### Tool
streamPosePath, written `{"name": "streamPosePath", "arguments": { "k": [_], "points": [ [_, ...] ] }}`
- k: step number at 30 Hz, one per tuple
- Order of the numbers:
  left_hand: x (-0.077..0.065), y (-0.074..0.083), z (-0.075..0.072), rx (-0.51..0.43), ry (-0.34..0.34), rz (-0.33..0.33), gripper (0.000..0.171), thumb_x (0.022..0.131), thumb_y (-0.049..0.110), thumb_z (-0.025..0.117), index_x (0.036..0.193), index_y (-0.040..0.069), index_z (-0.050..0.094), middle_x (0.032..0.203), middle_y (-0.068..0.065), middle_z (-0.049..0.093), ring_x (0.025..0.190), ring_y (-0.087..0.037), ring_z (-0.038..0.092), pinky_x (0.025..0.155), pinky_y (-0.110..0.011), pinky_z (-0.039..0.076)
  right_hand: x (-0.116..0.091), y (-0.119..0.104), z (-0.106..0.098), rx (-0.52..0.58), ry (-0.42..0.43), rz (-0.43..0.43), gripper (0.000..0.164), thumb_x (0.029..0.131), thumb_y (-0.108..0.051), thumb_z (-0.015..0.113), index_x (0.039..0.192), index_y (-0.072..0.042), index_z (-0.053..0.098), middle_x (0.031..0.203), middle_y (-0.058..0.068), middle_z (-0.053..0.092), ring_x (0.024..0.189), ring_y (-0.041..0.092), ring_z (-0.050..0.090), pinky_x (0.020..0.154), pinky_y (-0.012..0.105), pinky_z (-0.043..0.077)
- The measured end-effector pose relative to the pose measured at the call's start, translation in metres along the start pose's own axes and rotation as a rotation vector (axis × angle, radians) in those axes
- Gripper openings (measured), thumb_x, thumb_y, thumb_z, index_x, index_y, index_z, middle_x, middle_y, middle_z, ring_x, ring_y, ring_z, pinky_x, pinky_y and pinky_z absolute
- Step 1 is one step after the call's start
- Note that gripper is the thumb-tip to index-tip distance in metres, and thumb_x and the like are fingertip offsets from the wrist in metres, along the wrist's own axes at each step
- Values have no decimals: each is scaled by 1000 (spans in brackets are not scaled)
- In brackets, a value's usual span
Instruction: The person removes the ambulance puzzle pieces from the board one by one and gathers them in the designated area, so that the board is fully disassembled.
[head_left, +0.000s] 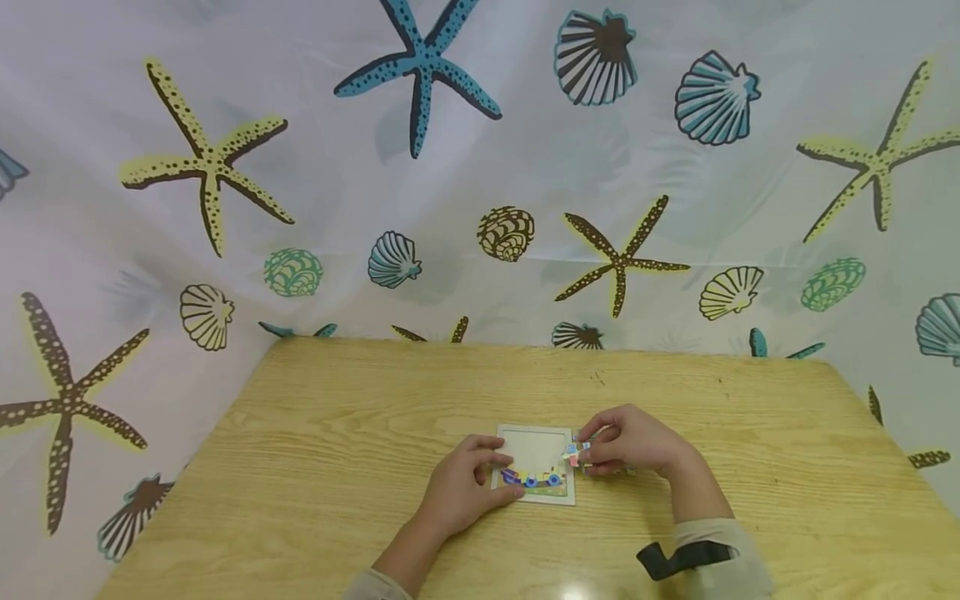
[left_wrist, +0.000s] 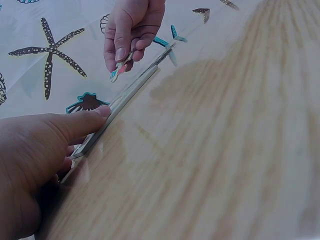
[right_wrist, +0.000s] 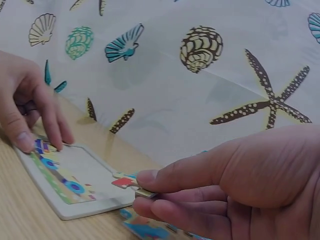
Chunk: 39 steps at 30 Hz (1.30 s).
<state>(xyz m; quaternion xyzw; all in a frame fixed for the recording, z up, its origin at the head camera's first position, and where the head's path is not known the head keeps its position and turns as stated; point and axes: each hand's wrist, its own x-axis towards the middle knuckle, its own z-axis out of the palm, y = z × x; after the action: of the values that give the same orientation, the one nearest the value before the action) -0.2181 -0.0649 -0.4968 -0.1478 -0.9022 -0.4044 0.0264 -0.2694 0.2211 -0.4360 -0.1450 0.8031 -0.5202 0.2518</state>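
A small jigsaw puzzle tray (head_left: pixel 573 493) with a pale rim lies on the table. Joined pieces (head_left: pixel 547 483) along its near side form a strip with blue wheels over green; the area behind them is bare. My left hand (head_left: pixel 462 486) grips the tray's left side, its thumb on the near rim (left_wrist: pixel 102 111) and its fingers along the left edge. Between thumb and fingers my right hand (head_left: pixel 637 440) pinches a puzzle piece (right_wrist: pixel 123 182) with a red patch, held just over the tray's right rim. Loose puzzle pieces (right_wrist: pixel 145 229) lie under that hand, partly hidden.
The wooden table (head_left: pixel 360 417) extends around the tray on all sides. Behind it and at both sides hangs a white cloth (head_left: pixel 480 183) printed with starfish and shells. A black strap (head_left: pixel 686 558) circles the right sleeve.
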Motion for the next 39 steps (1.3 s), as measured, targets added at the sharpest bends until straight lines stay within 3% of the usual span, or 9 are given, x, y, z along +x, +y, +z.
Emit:
{"name": "streamPosePath", "arguments": {
  "k": [19, 30, 39],
  "points": [
    [1, 3, -1, 2, 7, 4, 42, 77, 42, 85, 107, 15, 76, 131, 0, 62, 70, -4, 46, 65, -20, 40, -34, 29, -48, 27, 84, 60, 28, 93, -12, 71, 110, 8, 63, 90, 8, 68, 80, 18, 71, 74, 33, 60],
    [2, 3, -1, 5, -1, -24, 44, 76, 45, 85, 108, 15, 76, 132, 1, 61, 71, -5, 46, 63, -20, 40, -49, 40, -62, 7, 123, 113, 31, 93, -16, 71, 110, 8, 61, 90, 9, 71, 78, 19, 72, 72, 34, 60],
    [2, 2, 0, 2, 0, -22, 44, 76, 45, 85, 108, 15, 76, 133, 1, 61, 71, -5, 46, 63, -20, 40, -55, 43, -62, -174, 263, 237, 19, 84, -11, 79, 93, 3, 70, 78, 4, 70, 66, 14, 65, 65, 29, 58]
  ]
}}
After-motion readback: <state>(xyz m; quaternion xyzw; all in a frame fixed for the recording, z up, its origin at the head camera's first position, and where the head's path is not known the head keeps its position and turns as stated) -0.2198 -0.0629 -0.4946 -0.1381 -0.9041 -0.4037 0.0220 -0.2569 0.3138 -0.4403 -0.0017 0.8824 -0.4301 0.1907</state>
